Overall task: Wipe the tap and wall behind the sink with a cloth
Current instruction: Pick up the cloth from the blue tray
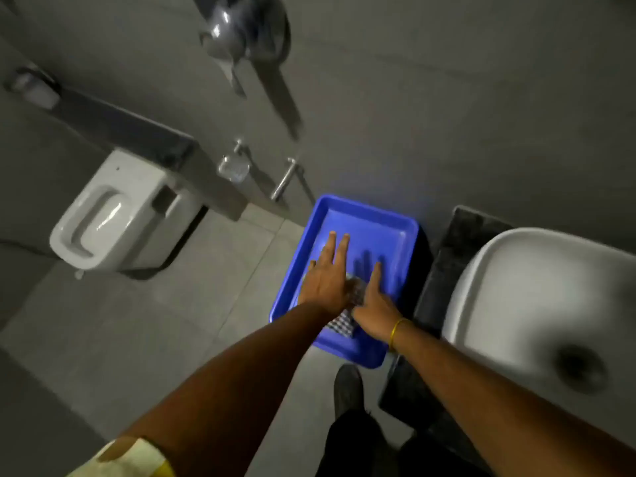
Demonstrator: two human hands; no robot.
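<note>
Both hands, left [325,280] and right [373,304], spread flat over the cloth [340,325] in the tray [395,225]; ungripped, it may slip off on lifting.

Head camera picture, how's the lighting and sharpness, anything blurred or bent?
Head view: dim, grey light; the blue tray is the one vivid colour, with finger shadows on its floor. The tap at the top is smeared by blur, the sink is soft, and wide-angle distortion tilts the wall.
</note>
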